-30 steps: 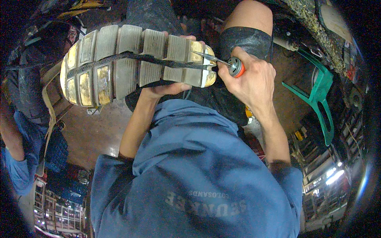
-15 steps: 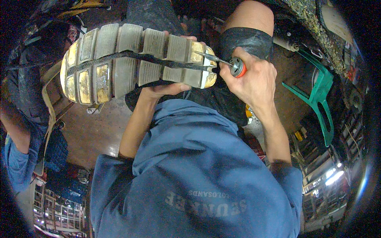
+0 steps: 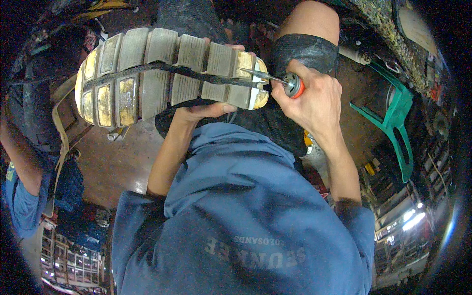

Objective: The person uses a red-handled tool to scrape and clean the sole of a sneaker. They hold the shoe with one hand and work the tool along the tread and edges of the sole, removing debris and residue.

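Observation:
A shoe (image 3: 157,88) lies sole-up above my lap, its grey tread split by a dark groove, with worn yellow pads at both ends. My left hand (image 3: 206,112) grips it from below, thumb on the near edge, fingertips showing over the far edge. My right hand (image 3: 312,101) is closed around a tool with a round grey-and-orange handle (image 3: 294,86). The tool's thin metal shaft (image 3: 265,75) reaches left onto the yellow pad at the sole's right end, its tip touching or just over it.
A green curved frame (image 3: 393,108) is at right beside a crusted dark edge (image 3: 413,59). A co-worker's bare arm and blue sleeve (image 3: 22,187) are at the far left, near a beige strap (image 3: 61,123). Stacked blue items (image 3: 73,191) lie below them.
The tool and my right hand have shifted very slightly, with the shaft still at the same pad. The co-worker's arm at the left has moved a little. The shoe stays nearly in place.

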Motion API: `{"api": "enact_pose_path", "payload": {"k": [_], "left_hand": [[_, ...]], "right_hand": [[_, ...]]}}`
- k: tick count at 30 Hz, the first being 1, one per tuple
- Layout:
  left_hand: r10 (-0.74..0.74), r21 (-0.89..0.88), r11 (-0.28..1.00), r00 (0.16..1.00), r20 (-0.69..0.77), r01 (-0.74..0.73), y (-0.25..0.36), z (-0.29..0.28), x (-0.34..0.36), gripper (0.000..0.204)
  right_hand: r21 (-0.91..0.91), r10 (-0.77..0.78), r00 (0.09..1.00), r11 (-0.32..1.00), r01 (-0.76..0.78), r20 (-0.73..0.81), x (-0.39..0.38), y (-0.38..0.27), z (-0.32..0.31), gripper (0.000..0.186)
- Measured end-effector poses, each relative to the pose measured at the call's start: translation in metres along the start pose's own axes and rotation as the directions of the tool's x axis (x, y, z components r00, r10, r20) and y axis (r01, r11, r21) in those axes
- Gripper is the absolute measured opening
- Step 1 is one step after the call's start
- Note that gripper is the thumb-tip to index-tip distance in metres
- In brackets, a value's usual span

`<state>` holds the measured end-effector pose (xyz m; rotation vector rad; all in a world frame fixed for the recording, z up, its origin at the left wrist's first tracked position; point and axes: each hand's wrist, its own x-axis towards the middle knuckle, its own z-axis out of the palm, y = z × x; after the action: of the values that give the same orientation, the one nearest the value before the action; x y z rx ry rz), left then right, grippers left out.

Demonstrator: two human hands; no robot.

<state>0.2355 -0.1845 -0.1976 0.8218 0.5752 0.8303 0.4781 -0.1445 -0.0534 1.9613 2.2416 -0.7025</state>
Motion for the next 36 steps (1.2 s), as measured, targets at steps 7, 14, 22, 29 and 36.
{"api": "enact_pose_path", "payload": {"k": [7, 14, 22, 29, 36], "left_hand": [[0.104, -0.039, 0.993, 0.991, -0.082, -0.107, -0.009, 0.002, -0.002, 0.096], [0.087, 0.097, 0.991, 0.996, 0.019, -0.089, 0.009, 0.001, 0.003, 0.093], [0.06, 0.028, 0.998, 0.998, 0.021, -0.06, -0.002, -0.002, -0.001, 0.105], [0.003, -0.074, 0.997, 0.999, -0.034, -0.005, -0.006, -0.005, -0.002, 0.11], [0.129, 0.139, 0.982, 0.992, 0.01, -0.129, 0.007, 0.0, 0.002, 0.106]], "right_hand": [[0.042, -0.042, 0.999, 0.998, 0.041, 0.013, -0.001, 0.003, -0.002, 0.032], [0.038, -0.066, 0.997, 0.997, 0.065, 0.031, -0.001, 0.008, -0.004, 0.032], [0.06, -0.079, 0.997, 0.995, 0.078, 0.014, -0.001, 0.006, -0.003, 0.031], [0.037, -0.059, 0.998, 0.998, 0.058, 0.002, -0.002, 0.005, 0.0, 0.03], [0.029, -0.042, 0.998, 0.999, 0.043, -0.04, -0.001, 0.006, 0.003, 0.033]]}}
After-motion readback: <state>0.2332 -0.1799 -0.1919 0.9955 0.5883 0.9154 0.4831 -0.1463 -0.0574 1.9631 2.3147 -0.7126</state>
